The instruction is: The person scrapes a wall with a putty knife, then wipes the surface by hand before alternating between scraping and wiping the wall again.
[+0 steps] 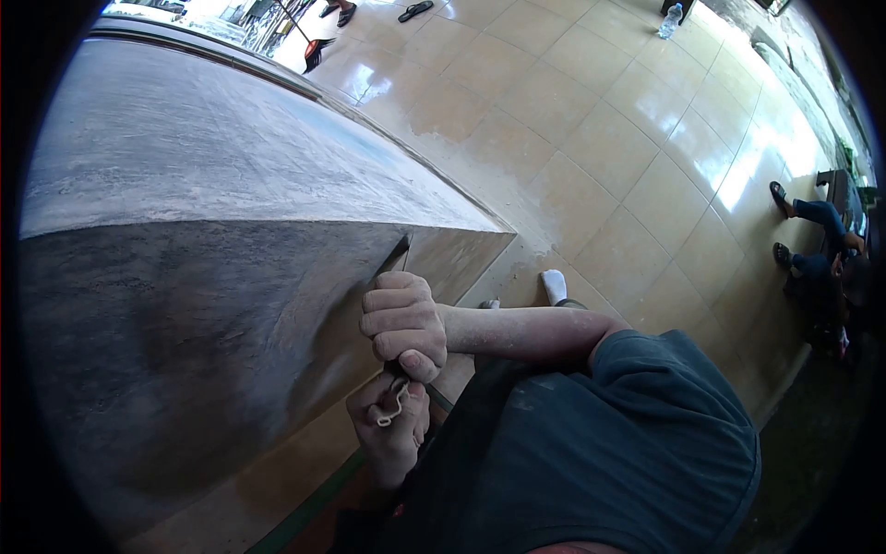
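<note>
My right hand [403, 323] is closed in a fist round the handle of a hand tool with a narrow, dark flat blade [397, 255]. Beyond the knuckles, the blade lies against the face of a grey, rough-surfaced block [231, 286], close to its upper edge. Just below, my left hand [395, 425] is also closed, gripping the lower end of the same handle. A pale cord loop [392, 408] hangs from the handle over the left fingers. Most of the handle is hidden inside both hands, so the exact kind of tool cannot be made out. Dust coats my right forearm.
Beige floor tiles [591, 120] stretch past the block, dusty along its base. A plastic bottle [671, 20], a broom [317, 51] and a dark slipper [415, 11] are at the top. A seated person [821, 231] is at the far right. My white-covered foot [554, 286] is near the block's corner.
</note>
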`<state>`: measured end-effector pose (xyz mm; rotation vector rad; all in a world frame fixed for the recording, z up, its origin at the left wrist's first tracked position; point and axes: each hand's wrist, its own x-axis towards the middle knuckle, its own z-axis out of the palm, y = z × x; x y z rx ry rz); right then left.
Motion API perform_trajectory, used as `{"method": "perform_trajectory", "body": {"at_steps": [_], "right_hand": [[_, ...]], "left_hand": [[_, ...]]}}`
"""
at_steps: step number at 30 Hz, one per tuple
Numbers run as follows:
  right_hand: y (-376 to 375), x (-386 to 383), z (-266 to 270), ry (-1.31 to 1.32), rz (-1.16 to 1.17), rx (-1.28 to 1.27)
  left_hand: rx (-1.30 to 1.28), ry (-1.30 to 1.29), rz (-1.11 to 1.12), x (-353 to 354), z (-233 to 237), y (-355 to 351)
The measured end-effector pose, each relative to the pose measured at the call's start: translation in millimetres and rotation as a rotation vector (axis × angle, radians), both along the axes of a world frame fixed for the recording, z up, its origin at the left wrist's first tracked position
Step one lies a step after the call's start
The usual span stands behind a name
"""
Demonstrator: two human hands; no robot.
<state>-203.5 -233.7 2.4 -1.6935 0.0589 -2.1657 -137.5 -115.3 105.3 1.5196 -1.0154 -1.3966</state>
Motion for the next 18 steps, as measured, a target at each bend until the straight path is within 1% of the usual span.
{"method": "perform_trajectory", "body": {"at_steps": [1, 2, 3, 5, 7, 9, 10, 11, 13, 14, 16, 17, 18], "right_hand": [[-2, 2, -2, 0.036, 0.021, -0.003], [-8, 5, -11, 0.014, -0.032, 0.006], [-12, 7, -25, 0.014, -0.019, 0.004], [-14, 8, -48, 0.073, -0.093, 0.096], [-8, 4, -36, 0.086, -0.075, 0.119], [4, 2, -12, -0.043, 0.021, 0.084], [6, 0, -3, -0.024, 0.063, 0.047], [5, 1, -6, -0.027, 0.064, 0.050], [-6, 4, -21, 0.004, 0.045, 0.047], [-11, 3, -33, 0.058, -0.008, 0.040], [-8, 5, -45, 0.071, 0.000, 0.077], [-8, 5, -47, 0.083, -0.011, 0.117], [-1, 5, -36, -0.001, 0.025, 0.140]], "left_hand": [[0.041, 0.020, 0.063, -1, -1, -2], [0.056, 0.000, 0.107, 0, -12, -7], [0.054, 0.000, 0.119, 3, -25, -15], [0.152, 0.049, 0.119, 12, -45, -26], [0.133, 0.055, 0.082, 10, -34, -17], [0.046, -0.037, 0.039, -5, -3, -2], [-0.007, 0.017, 0.020, -9, 3, 3], [-0.003, 0.015, 0.021, -9, 0, 1], [0.089, 0.015, 0.137, -4, -17, -7], [0.086, 0.012, 0.145, 1, -29, -13], [0.154, 0.032, 0.178, 9, -49, -20], [0.153, 0.034, 0.180, 6, -40, -16], [0.119, 0.018, 0.145, -3, -23, -10]]}}
